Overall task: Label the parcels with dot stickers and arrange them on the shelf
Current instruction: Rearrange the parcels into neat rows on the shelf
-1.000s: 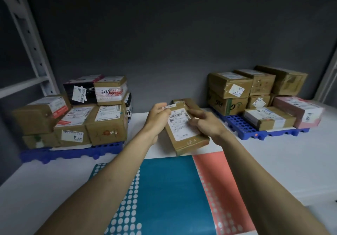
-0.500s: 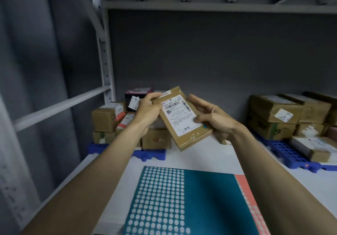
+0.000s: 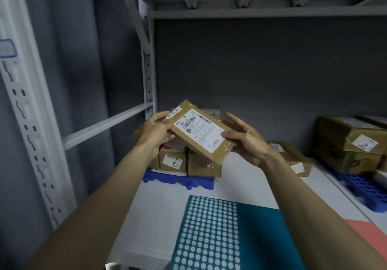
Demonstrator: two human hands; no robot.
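Observation:
A flat brown parcel (image 3: 207, 144) with a white shipping label is held tilted in the air above the left stack. My left hand (image 3: 156, 132) grips its upper left corner, thumb underneath and fingers over the edge. My right hand (image 3: 247, 141) holds its lower right end, thumb on the label corner and fingers spread behind. A teal dot sticker sheet (image 3: 211, 234) with white dots lies on the white shelf (image 3: 155, 213) in front of me.
Brown parcels (image 3: 203, 166) sit stacked on a blue pallet (image 3: 180, 180) at the back left. More parcels (image 3: 347, 144) rest on another blue pallet (image 3: 366, 192) at the right. One loose parcel (image 3: 293, 158) lies between them. A red sheet (image 3: 368, 236) adjoins the teal one. Shelf uprights (image 3: 149, 70) stand left.
The view has swung left and upward. Both hands have lifted the parcel off the shelf and carried it up toward the left stack, tilting it more.

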